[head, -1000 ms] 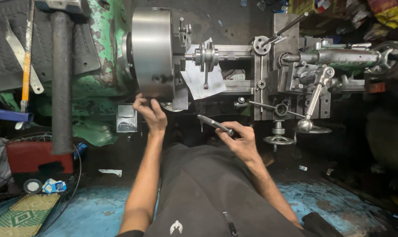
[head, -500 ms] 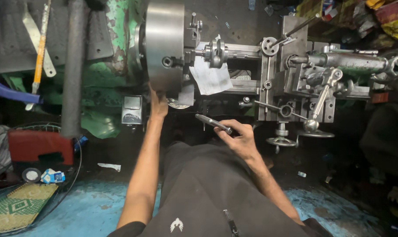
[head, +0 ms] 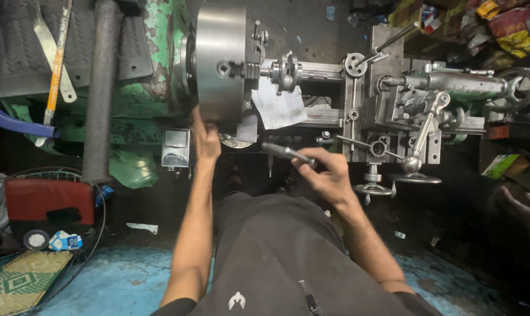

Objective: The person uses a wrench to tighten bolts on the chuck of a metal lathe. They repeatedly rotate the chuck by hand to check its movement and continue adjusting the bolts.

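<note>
I look down at a metal lathe. My left hand [head: 206,139] presses flat against the lower edge of the big steel chuck [head: 219,61]. A small metal workpiece [head: 285,71] sticks out of the chuck's jaws toward the tool post. My right hand [head: 329,174] is closed on a dark chuck key [head: 285,153], held just in front of the lathe bed, below a sheet of white paper [head: 278,105] lying on the bed.
The carriage with levers and handwheels [head: 414,117] fills the right side. The green headstock [head: 151,76] and a thick grey pipe [head: 101,88] stand at the left. A red box [head: 45,199] and a patterned mat [head: 19,284] lie on the blue floor. Another person's hand [head: 519,208] shows at the right edge.
My left hand has slid from the chuck's lower left corner to flat under its rim. My view has moved closer to the lathe. The right hand keeps the key in place.
</note>
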A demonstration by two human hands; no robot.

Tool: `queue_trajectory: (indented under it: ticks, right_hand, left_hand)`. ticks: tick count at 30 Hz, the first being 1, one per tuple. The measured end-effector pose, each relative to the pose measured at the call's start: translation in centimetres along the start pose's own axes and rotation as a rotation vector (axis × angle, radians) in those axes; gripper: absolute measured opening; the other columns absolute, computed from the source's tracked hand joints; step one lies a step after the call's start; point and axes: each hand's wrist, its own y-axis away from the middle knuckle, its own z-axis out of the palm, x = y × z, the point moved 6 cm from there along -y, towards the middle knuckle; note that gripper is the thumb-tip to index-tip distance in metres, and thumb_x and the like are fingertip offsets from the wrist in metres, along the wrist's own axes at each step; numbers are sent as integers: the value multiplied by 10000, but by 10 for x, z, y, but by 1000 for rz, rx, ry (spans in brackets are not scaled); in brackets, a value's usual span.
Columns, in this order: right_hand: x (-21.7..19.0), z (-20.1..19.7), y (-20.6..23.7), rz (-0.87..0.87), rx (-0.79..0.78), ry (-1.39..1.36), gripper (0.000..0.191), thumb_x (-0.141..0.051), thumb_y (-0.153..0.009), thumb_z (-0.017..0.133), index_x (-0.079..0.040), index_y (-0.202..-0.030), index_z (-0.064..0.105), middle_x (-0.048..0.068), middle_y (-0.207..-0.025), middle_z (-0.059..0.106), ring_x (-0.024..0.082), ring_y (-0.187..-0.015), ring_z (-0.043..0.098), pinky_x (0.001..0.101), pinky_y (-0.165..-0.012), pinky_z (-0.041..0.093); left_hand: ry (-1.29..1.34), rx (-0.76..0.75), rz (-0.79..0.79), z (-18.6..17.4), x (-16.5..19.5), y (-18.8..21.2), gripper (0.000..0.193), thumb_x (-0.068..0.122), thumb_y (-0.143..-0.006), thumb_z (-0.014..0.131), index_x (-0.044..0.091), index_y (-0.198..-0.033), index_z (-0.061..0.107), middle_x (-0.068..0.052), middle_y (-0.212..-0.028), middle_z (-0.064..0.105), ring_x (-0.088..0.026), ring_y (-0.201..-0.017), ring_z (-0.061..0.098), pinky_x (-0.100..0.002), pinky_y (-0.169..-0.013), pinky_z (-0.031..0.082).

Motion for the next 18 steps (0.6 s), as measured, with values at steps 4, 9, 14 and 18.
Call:
queue_trajectory:
  ticks: [4,9,14,18]
  right_hand:
    - [-18,-12,-31,-171,54,8,162,-88,-936,777,-53,-1087,731,33,-891,755,79,-714,670,219,-608,515]
    - [-56,-13,-78,-340,69,48,159,-96,-1028,743,-52,-1170,686,63,-932,751,83,-757,683,218,-616,532]
    - [-86,2,-123,-245,34,154,201,-108,-1045,769,-56,-1210,664,30,-803,675,69,-698,623,248,-567,455]
    - [-103,21,-159,-253,-10,271,216,-142,-1011,792,-58,-1178,686,32,-743,686,110,-598,623,278,-513,434]
  left_hand:
    - [30,83,-158,-11,11,-2,570,510,-1075,538,17,-1348,446,-79,-1026,681,-182,-975,638,-325,-878,491]
    - [100,183,-172,-10,8,-17,580,580,-1039,613,19,-1115,487,4,-751,482,-89,-678,416,-291,-595,326]
    - [80,240,-59,2,11,-33,493,495,-1073,542,34,-898,537,18,-671,448,-64,-623,418,-302,-546,322]
    - [-16,361,-17,4,27,-42,510,394,-1086,572,17,-764,452,-33,-577,428,-100,-517,420,-346,-511,325]
